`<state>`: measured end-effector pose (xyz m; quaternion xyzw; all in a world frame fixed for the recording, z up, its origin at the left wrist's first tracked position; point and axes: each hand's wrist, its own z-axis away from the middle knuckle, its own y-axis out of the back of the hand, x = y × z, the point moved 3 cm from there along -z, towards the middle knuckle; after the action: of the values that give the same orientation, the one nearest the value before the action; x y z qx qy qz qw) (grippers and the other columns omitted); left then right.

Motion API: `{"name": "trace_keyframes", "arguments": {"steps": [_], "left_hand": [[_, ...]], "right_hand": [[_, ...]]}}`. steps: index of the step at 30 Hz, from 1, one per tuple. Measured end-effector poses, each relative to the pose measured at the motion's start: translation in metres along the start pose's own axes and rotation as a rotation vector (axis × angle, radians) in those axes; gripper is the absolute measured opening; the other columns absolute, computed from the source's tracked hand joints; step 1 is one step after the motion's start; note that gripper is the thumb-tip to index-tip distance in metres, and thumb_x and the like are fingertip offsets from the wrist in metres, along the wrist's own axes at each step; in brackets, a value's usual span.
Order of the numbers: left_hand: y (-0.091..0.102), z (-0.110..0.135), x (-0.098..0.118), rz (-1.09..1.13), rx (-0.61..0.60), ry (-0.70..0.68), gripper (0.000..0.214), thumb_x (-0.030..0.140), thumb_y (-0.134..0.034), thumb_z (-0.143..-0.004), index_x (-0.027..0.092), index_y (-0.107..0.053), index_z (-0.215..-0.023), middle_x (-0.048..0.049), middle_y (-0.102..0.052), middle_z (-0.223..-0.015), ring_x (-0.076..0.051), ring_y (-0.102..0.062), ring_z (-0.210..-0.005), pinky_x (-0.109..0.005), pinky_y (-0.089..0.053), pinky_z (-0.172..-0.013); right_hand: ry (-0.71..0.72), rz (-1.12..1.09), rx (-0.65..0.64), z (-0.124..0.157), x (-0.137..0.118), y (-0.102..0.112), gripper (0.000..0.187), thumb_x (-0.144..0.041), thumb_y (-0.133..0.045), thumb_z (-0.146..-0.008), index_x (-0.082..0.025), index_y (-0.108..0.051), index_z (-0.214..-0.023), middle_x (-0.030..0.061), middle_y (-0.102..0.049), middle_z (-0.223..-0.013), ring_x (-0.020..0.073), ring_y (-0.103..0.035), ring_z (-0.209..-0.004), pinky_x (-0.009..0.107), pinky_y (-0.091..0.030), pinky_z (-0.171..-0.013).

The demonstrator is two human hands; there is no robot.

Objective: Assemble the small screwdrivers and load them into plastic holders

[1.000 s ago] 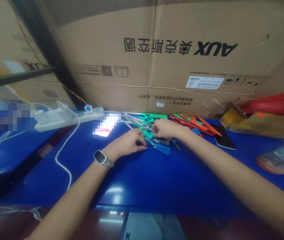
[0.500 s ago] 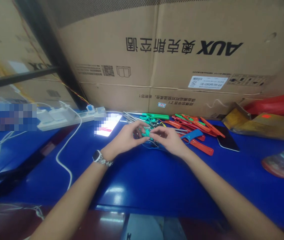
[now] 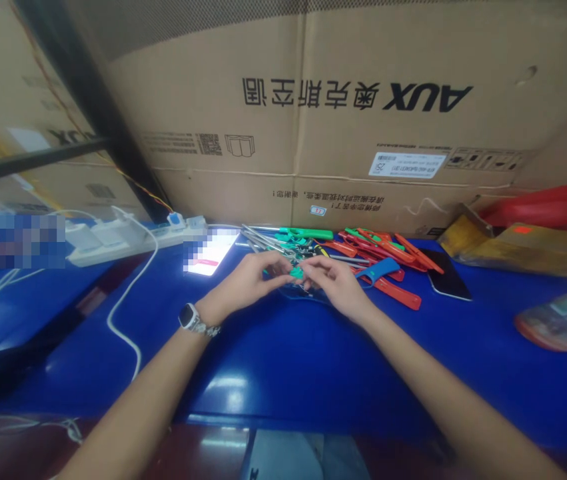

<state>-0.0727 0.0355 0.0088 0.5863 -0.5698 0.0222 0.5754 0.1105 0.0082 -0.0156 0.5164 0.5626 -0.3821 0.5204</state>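
- The left hand (image 3: 246, 283) is curled, its fingertips pinched on a small green clip (image 3: 296, 273).
- The right hand (image 3: 337, 283), fingers bent, pinches the same clip from 3 o'clock.
- The clip is just above the blue table (image 3: 283, 360), with the tool pile (image 3: 313, 243) at its 12 o'clock and a phone (image 3: 212, 250) at 10.

Glossy deep blue table (image 3: 313, 360), small teal-green piece (image 3: 295, 272), red and orange tools (image 3: 388, 257), green-handled tool (image 3: 308, 233), white power strip (image 3: 128, 235), brown cardboard box (image 3: 343, 120) with black lettering, black phone (image 3: 447, 281)
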Motion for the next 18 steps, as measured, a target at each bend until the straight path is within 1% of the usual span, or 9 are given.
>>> {"name": "trace_keyframes", "arguments": {"steps": [3,6,8,10,13,15,18], "left_hand": [[-0.0009,0.0014,-0.0024,0.011,-0.012,0.056,0.020,0.037,-0.064,-0.092,0.018,-0.065,-0.096,-0.0011,-0.070,-0.092,-0.014,-0.065,-0.082,-0.027,-0.050,-0.075],[-0.0020,0.0014,-0.0008,0.053,-0.014,0.049,0.021,0.038,-0.061,-0.094,0.019,-0.065,-0.101,-0.0012,-0.070,-0.094,-0.014,-0.065,-0.084,-0.027,-0.050,-0.078],[-0.0023,0.0005,0.0012,0.073,0.002,0.036,0.022,0.038,-0.059,-0.095,0.019,-0.067,-0.103,-0.0020,-0.071,-0.096,-0.015,-0.065,-0.087,-0.028,-0.050,-0.080],[-0.0028,-0.0005,0.0027,0.074,0.009,0.039,0.023,0.038,-0.057,-0.096,0.019,-0.069,-0.103,-0.0025,-0.072,-0.097,-0.015,-0.065,-0.088,-0.028,-0.049,-0.081],[-0.0047,-0.0006,0.0034,0.045,-0.008,0.062,0.027,0.039,-0.055,-0.097,0.018,-0.071,-0.103,-0.0023,-0.072,-0.092,-0.015,-0.064,-0.081,-0.027,-0.048,-0.074],[-0.0057,0.0000,0.0042,0.019,-0.006,0.057,0.027,0.039,-0.059,-0.095,0.019,-0.071,-0.107,-0.0023,-0.073,-0.092,-0.015,-0.064,-0.080,-0.027,-0.049,-0.074],[-0.0053,0.0009,0.0060,-0.013,0.036,0.015,0.032,0.038,-0.072,-0.085,0.019,-0.069,-0.109,-0.0026,-0.073,-0.096,-0.015,-0.065,-0.082,-0.027,-0.051,-0.077]], "right_hand": [[0.088,0.118,0.012,0.0035,-0.0027,0.0008,0.033,-0.050,-0.071,-0.082,-0.019,-0.069,-0.095,0.0031,-0.072,-0.080,0.0163,-0.064,-0.071,0.029,-0.048,-0.066],[0.140,0.239,0.075,0.0058,-0.0026,0.0019,0.028,-0.046,-0.068,-0.084,-0.019,-0.070,-0.088,0.0025,-0.070,-0.078,0.0158,-0.061,-0.070,0.028,-0.044,-0.062],[0.123,0.262,0.072,0.0063,-0.0018,0.0012,0.030,-0.048,-0.066,-0.085,-0.018,-0.070,-0.085,0.0011,-0.066,-0.072,0.0145,-0.057,-0.064,0.027,-0.042,-0.059],[0.089,0.249,0.042,0.0064,-0.0017,0.0000,0.033,-0.051,-0.065,-0.086,-0.018,-0.067,-0.081,-0.0001,-0.063,-0.068,0.0135,-0.054,-0.060,0.027,-0.041,-0.058],[0.056,0.189,0.001,0.0065,-0.0029,-0.0012,0.036,-0.054,-0.064,-0.085,-0.019,-0.061,-0.076,-0.0015,-0.060,-0.064,0.0126,-0.053,-0.058,0.026,-0.041,-0.058],[0.058,0.157,-0.003,0.0066,-0.0034,-0.0017,0.036,-0.053,-0.063,-0.086,-0.019,-0.058,-0.075,-0.0021,-0.059,-0.063,0.0121,-0.052,-0.058,0.025,-0.042,-0.058],[0.071,0.149,0.021,0.0065,-0.0031,-0.0027,0.035,-0.052,-0.063,-0.087,-0.020,-0.058,-0.075,-0.0016,-0.060,-0.064,0.0129,-0.055,-0.060,0.026,-0.043,-0.061]]}}
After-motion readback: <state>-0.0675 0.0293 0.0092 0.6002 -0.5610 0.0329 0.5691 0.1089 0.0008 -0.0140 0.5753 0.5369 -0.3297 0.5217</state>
